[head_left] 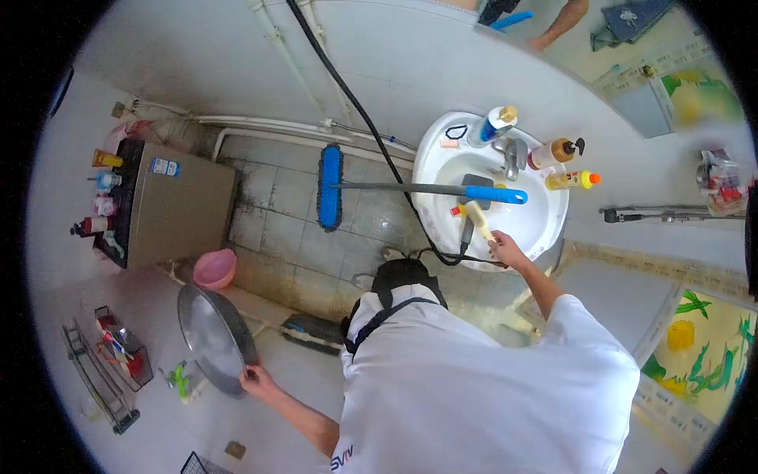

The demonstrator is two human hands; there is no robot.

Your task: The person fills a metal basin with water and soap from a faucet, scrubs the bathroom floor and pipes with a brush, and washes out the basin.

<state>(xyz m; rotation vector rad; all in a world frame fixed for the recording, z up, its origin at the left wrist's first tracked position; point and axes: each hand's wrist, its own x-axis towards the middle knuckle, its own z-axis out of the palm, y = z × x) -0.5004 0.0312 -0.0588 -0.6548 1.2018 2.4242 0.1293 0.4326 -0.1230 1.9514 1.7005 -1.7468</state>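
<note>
My left hand (pixel 257 381) grips the rim of a large round grey basin (pixel 213 340) with a dark edge, tilted up on its side. At the sink's front edge, my right hand (pixel 508 250) has its fingers closed around the end of a pale yellow handled object (pixel 478 219). Below it is the white sink (pixel 558 207), where a dark handled item (pixel 466 235) and a red-tipped item rest. A blue-headed mop (pixel 329 188) lies with its blue grip (pixel 496 194) across the sink.
Bottles (pixel 551 153) and a faucet (pixel 515 156) stand around the sink. A black hose (pixel 359 110) hangs across the view to the sink. At left are a grey cabinet (pixel 180 205), a pink bowl (pixel 215 269) and a wall rack (pixel 101 378). A mirror (pixel 616 63) is at upper right.
</note>
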